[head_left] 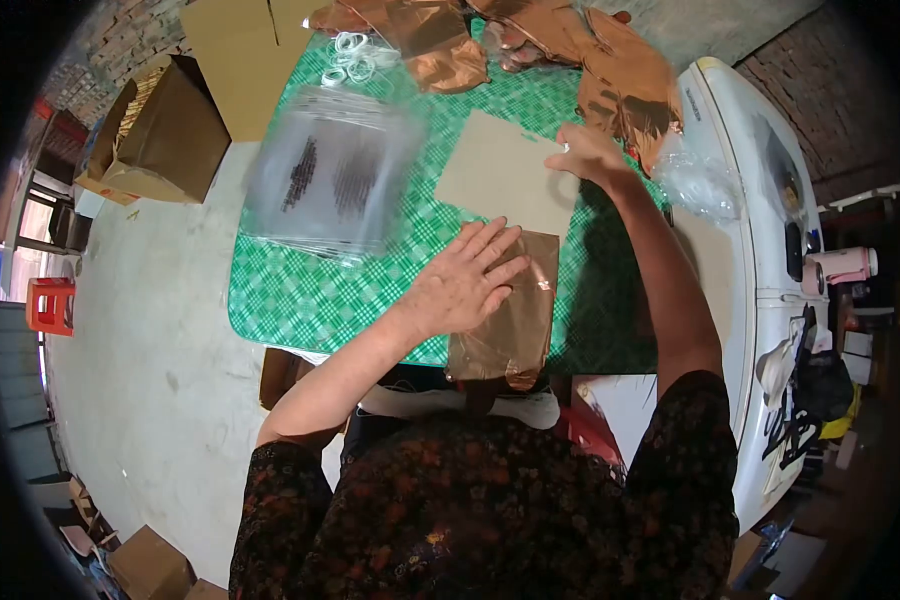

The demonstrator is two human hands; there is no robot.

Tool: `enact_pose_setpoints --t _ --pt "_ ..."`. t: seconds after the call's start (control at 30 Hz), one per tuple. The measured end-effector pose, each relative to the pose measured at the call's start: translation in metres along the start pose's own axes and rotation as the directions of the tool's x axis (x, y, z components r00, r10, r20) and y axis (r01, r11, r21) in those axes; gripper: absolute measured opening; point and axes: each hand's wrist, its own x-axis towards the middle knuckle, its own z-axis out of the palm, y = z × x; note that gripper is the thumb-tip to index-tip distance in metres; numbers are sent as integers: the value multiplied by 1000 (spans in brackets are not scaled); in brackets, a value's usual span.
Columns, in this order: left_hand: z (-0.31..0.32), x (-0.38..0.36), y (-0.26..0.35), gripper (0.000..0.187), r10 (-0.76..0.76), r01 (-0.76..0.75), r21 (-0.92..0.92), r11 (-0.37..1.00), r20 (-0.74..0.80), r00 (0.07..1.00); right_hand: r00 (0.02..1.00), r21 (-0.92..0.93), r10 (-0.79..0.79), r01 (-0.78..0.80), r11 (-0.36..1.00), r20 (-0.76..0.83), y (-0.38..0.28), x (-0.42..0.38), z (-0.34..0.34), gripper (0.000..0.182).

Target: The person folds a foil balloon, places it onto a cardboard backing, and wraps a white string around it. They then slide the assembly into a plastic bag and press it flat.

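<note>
On the green checked tablecloth (pixel 300 300), my left hand (pixel 465 280) lies flat with fingers spread on a brown translucent bag (pixel 515 320) near the front edge. A beige card sheet (pixel 505 170) lies just beyond the bag, touching or overlapping its far end. My right hand (pixel 582 157) is at the card's right corner, its fingers bent together; what they grip there is too small to make out. To the left sits a stack of clear plastic sleeves (pixel 330 175) with dark print.
White rings (pixel 355 58) and crumpled copper-coloured bags (pixel 630 80) lie at the table's far side. Clear plastic (pixel 695 180) sits beside the white refrigerator (pixel 755 200) on the right. A cardboard box (pixel 170 130) and a red stool (pixel 50 305) stand left.
</note>
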Motion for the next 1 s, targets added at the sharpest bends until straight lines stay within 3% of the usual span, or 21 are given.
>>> enact_pose_setpoints --t 0.1,0.2,0.3,0.4,0.47,0.6,0.7,0.73,0.83,0.93,1.0 --pt "-1 0 -1 52 6 -7 -11 1000 -11 1000 997 205 47 -59 977 60 9 7 2 49" --pt "-2 0 0 52 5 -5 1 1000 -5 1000 985 227 -7 -32 973 172 28 28 1 38" --pt "-5 0 2 53 7 -7 26 1000 5 1000 992 316 12 -52 947 127 40 33 -11 35" --pt "-5 1 1 55 12 -12 13 1000 1 1000 998 255 -7 -7 967 55 36 33 -52 33" --pt "-7 1 2 58 13 -13 11 1000 -6 1000 988 236 60 -93 967 143 26 28 -86 31" --pt "-8 2 4 62 18 -17 26 1000 -63 998 988 365 -130 93 926 79 28 15 -114 29" --pt "-10 2 6 64 36 -31 37 999 -132 991 977 355 -59 -19 935 207 -4 -12 -135 27" --pt "-13 2 6 63 49 -41 51 998 -180 982 971 345 -32 -54 937 239 -10 -19 -134 27" --pt "-17 -4 5 62 84 -61 82 995 -306 948 947 445 -249 138 885 202 15 -17 -85 25" --pt "-24 -8 7 56 89 -72 60 996 -386 918 909 445 -255 88 891 330 -6 -34 -67 23" --pt "-25 -11 8 53 70 -58 44 997 -373 925 923 398 -236 102 912 304 -17 -42 -50 21"
